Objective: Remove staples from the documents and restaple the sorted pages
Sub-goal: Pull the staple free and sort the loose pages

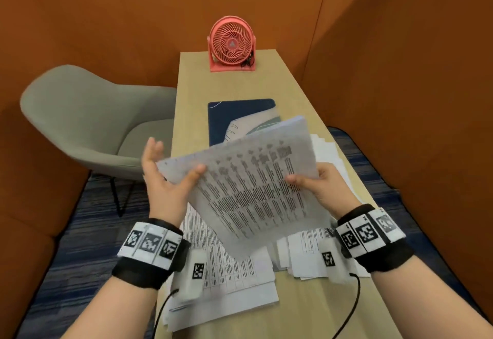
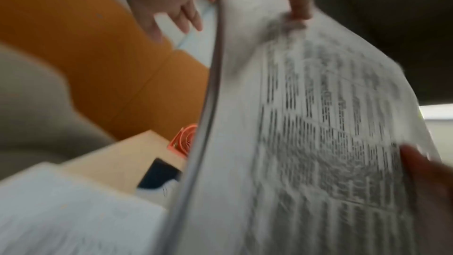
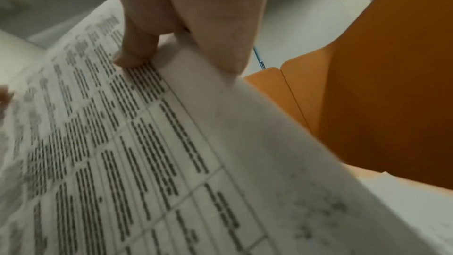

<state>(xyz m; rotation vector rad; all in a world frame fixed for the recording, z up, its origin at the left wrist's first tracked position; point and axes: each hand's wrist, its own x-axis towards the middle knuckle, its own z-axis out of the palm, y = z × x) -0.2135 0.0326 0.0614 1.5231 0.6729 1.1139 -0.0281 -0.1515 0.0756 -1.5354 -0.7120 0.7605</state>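
Orange booth, desk | sheaf tilted, long axis near-left to far-right | left hand, right hand grip: pinching sheaf

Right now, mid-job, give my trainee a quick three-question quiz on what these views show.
1. True or false: the pink desk fan stands at the far end of the table.
2. What grips the lifted stack of printed pages? A) left hand only B) right hand only C) both hands
3. Fill in: under the lifted stack, more loose papers lie on the ____.

Key: 1 true; 2 C; 3 table.
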